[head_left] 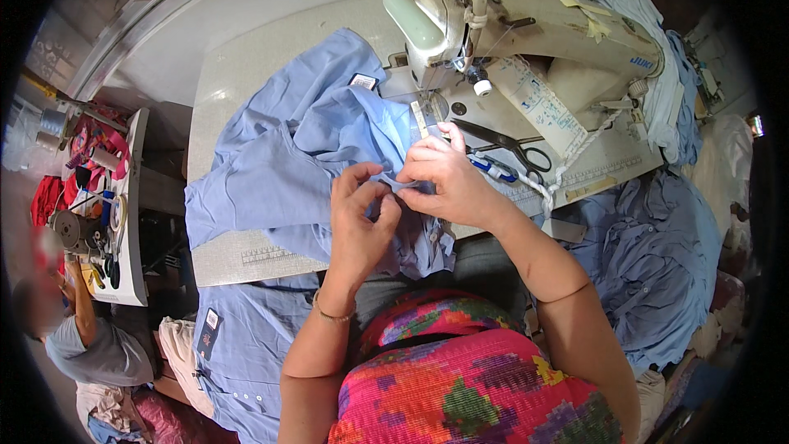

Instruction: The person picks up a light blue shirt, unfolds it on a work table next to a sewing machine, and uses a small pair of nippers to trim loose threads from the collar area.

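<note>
A light blue shirt (271,168) lies bunched across the sewing table, its front part hanging over the near edge towards my lap. My left hand (362,214) is at the shirt's near edge, thumb and forefinger pinched on the cloth. Close beside it, my right hand (444,177) also pinches the fabric, with its other fingers curled. The exact bit of cloth between the fingertips is hard to make out. Just beyond the hands stands a sewing machine (534,29), its needle area next to the shirt's far side.
Black scissors (505,144) and a blue-and-white tool (493,167) lie right of my hands. A white braided cord (575,152) hangs by the table edge. More blue shirts are piled at right (641,255) and lower left (255,345). Another person (99,345) sits at a side table, far left.
</note>
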A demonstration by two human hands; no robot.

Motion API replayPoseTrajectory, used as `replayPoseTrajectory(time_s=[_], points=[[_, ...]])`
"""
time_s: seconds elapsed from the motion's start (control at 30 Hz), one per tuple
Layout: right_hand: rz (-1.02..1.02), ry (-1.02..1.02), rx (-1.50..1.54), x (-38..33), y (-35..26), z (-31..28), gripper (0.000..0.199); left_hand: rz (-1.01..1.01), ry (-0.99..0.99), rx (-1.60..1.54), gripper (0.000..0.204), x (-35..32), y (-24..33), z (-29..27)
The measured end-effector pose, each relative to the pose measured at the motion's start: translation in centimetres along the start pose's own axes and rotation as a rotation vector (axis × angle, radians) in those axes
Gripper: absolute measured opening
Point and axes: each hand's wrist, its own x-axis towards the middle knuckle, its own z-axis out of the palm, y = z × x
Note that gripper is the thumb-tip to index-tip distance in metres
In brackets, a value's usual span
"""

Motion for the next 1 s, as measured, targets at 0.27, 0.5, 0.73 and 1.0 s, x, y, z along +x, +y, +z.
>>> replayPoseTrajectory(time_s=[0.27,0.5,0.73,1.0], points=[[0.103,-0.014,0.251,0.5,1.9,1.1,0.012,-0.073,0.03,-0.212,0.005,0.2,-0.8,-1.6],[0.368,0.066,0.661,-0.2,4.8,2.1,0.01,-0.061,0.305,0.09,0.011,-2.9,-4.2,-15.3],[0.44,0.062,0.81,0.1,4.0,2.5,0.005,-0.497,0.466,0.477,0.009,-12.7,-11.2,-27.9],[0.495,0.006,0.784,0.1,3.9,2.2,0.008,-0.582,0.152,0.217,0.011,-11.1,-11.9,-29.4]])
